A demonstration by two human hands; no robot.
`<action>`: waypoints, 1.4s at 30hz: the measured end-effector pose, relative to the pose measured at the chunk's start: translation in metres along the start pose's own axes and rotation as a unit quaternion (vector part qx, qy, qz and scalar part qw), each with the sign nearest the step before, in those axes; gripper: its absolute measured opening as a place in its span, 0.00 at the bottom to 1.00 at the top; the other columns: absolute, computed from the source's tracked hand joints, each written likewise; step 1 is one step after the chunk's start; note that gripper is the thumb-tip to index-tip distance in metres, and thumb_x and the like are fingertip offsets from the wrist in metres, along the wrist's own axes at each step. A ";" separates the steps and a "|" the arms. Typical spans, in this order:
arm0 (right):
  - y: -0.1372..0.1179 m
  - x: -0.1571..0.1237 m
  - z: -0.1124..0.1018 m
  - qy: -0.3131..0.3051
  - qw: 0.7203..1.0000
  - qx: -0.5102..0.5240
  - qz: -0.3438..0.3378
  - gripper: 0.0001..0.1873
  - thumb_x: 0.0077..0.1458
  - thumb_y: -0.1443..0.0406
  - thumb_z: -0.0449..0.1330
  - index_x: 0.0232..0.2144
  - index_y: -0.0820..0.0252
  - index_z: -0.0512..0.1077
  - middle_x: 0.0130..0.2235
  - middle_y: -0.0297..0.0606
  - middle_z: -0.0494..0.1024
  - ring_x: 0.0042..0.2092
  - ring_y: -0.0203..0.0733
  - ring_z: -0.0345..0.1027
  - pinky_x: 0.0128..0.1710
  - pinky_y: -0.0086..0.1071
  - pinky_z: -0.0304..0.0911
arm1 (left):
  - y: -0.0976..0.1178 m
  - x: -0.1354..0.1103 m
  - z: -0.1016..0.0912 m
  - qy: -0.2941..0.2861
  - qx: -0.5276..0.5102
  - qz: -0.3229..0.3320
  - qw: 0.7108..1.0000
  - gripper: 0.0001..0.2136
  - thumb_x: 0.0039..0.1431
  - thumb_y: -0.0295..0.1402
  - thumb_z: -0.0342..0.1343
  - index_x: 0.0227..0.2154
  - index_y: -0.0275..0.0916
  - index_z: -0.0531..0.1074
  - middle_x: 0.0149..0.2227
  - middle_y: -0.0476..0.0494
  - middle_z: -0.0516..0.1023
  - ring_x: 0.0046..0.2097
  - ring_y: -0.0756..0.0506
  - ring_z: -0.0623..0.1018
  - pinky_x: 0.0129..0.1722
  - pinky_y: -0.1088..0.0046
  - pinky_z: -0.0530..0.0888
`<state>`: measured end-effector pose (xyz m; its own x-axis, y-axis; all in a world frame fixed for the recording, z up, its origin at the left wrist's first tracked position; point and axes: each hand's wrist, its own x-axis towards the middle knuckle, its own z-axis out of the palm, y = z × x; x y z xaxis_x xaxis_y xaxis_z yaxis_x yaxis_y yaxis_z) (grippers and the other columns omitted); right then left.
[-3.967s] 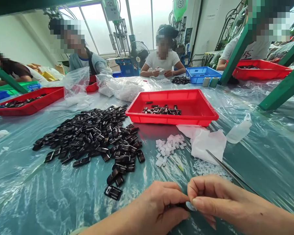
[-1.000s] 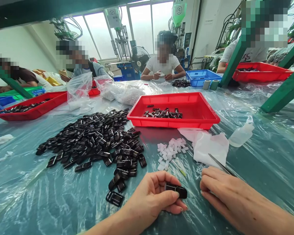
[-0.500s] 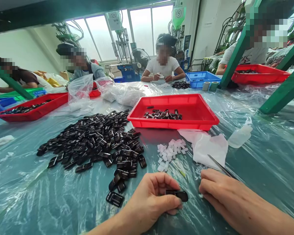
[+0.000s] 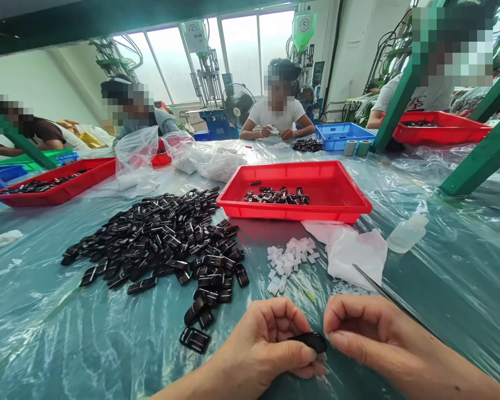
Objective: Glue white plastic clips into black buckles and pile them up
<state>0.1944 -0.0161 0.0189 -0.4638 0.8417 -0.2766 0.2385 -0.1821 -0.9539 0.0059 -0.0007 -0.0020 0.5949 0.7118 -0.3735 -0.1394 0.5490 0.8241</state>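
Note:
My left hand [image 4: 275, 344] is closed on a small glossy black plastic piece [image 4: 310, 341], pinched between thumb and fingers, its rounded end pointing right. Close beside that end is my right hand [image 4: 366, 333], thumb and index finger pressed together; whatever is between them is too small or hidden to make out. A thin pointed metal tool [image 4: 379, 289] lies beyond my right hand, partly covered by the wrist. Ahead of my hands are a pile of small white pieces [image 4: 289, 258] and a thin green-tipped stick [image 4: 306, 291]. Many similar black pieces [image 4: 162, 239] are heaped at left.
A red tray [image 4: 337, 186] with some black pieces stands ahead. White cloth or film [image 4: 356, 258] and a translucent bottle [image 4: 408, 233] lie at right. Green posts [image 4: 479, 153] rise at right. Co-workers sit across the plastic-covered table [image 4: 108, 344], with other trays.
My right hand has moved left and up to the black piece, its fingers now almost meeting my left hand. The black piece has turned slightly in my left hand's grip.

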 end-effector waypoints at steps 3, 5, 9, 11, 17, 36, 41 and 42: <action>0.003 0.002 0.004 -0.024 0.994 0.105 0.002 0.10 0.52 0.60 0.57 0.27 0.62 0.65 0.25 0.31 0.65 0.28 0.32 0.56 0.28 0.26 0.51 | -0.001 0.000 -0.001 -0.010 -0.019 -0.004 1.000 0.14 0.43 0.29 0.66 0.28 0.33 0.66 0.27 0.41 0.77 0.29 0.48 0.78 0.28 0.79 0.72; 0.007 0.003 0.005 -0.030 0.989 0.145 0.014 0.11 0.51 0.59 0.59 0.27 0.63 0.65 0.24 0.30 0.65 0.26 0.30 0.52 0.25 0.25 0.48 | -0.001 0.000 -0.001 -0.013 -0.027 -0.003 1.000 0.13 0.43 0.28 0.66 0.29 0.33 0.66 0.27 0.41 0.77 0.29 0.47 0.78 0.28 0.79 0.73; 0.014 0.005 0.007 -0.023 0.973 0.225 0.039 0.11 0.49 0.60 0.62 0.28 0.63 0.66 0.23 0.28 0.65 0.24 0.28 0.51 0.23 0.23 0.46 | 0.000 0.000 -0.002 -0.016 -0.032 0.005 0.999 0.12 0.44 0.27 0.65 0.29 0.33 0.66 0.27 0.41 0.77 0.30 0.47 0.79 0.29 0.79 0.74; 0.016 0.006 0.008 -0.021 0.965 0.257 0.049 0.12 0.48 0.60 0.63 0.29 0.63 0.66 0.21 0.28 0.65 0.23 0.27 0.52 0.23 0.23 0.46 | 0.001 0.000 -0.002 -0.019 -0.033 0.008 0.999 0.12 0.44 0.26 0.65 0.29 0.33 0.66 0.27 0.41 0.78 0.29 0.48 0.79 0.29 0.79 0.74; 0.012 0.008 0.013 -0.003 0.943 0.322 0.082 0.16 0.43 0.59 0.67 0.27 0.64 0.67 0.20 0.28 0.67 0.21 0.26 0.55 0.21 0.21 0.47 | -0.002 0.000 -0.002 -0.027 -0.042 0.013 0.999 0.12 0.44 0.26 0.65 0.29 0.32 0.67 0.28 0.40 0.78 0.30 0.47 0.79 0.29 0.79 0.74; 0.017 0.006 0.019 0.022 0.924 0.363 0.116 0.20 0.39 0.59 0.70 0.31 0.63 0.67 0.21 0.30 0.69 0.22 0.26 0.58 0.21 0.20 0.51 | -0.004 0.000 -0.004 -0.032 -0.044 0.027 0.998 0.11 0.45 0.27 0.65 0.29 0.32 0.67 0.27 0.40 0.78 0.29 0.48 0.79 0.29 0.79 0.74; 0.021 0.010 0.017 -0.016 0.916 0.385 0.112 0.19 0.39 0.59 0.70 0.28 0.63 0.67 0.18 0.28 0.66 0.20 0.26 0.58 0.19 0.20 0.49 | -0.003 0.000 -0.003 -0.027 -0.031 0.013 0.999 0.12 0.45 0.27 0.65 0.30 0.32 0.67 0.28 0.38 0.79 0.29 0.47 0.79 0.28 0.79 0.74; 0.021 0.011 0.017 -0.020 0.913 0.392 0.111 0.19 0.39 0.60 0.70 0.28 0.63 0.67 0.18 0.28 0.65 0.21 0.26 0.59 0.19 0.20 0.49 | -0.003 0.000 -0.003 -0.026 -0.028 0.010 0.999 0.12 0.45 0.27 0.65 0.30 0.33 0.67 0.28 0.38 0.79 0.29 0.47 0.79 0.27 0.79 0.74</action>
<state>0.1794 -0.0191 -0.0062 -0.5133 0.7228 -0.4627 -0.3458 -0.6676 -0.6593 0.0034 -0.0010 -0.0056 0.6324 0.6991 -0.3336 -0.1942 0.5599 0.8054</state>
